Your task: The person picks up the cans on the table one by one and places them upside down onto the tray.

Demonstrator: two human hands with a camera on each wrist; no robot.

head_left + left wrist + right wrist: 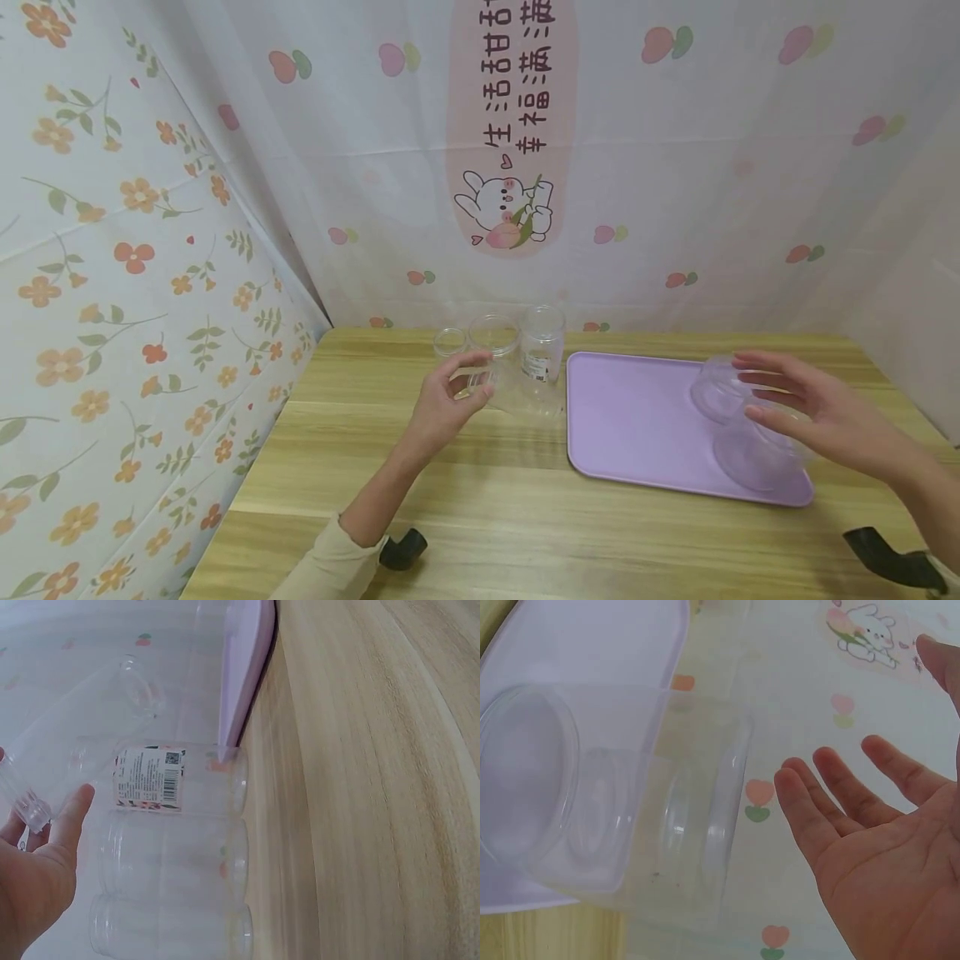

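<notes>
My left hand (pixel 442 407) pinches a clear jar (pixel 82 712) near its rim and holds it tilted above the table. Behind it stand a clear jar with a printed label (pixel 150 778), a wide clear jar (pixel 176 855) and a narrower one (pixel 169 930), side by side. On the right, two clear jars stand on the purple tray (pixel 630 417): a smaller one at the back (pixel 718 392) and a larger one in front (pixel 753 454). Fingers spread, my right hand (pixel 832 412) hovers beside these two; the right wrist view shows it apart from them.
The tray lies on the right half of the wooden table (pixel 480 533). A white curtain (pixel 675 167) with printed fruit hangs along the back edge, and a floral curtain (pixel 135 333) runs down the left side.
</notes>
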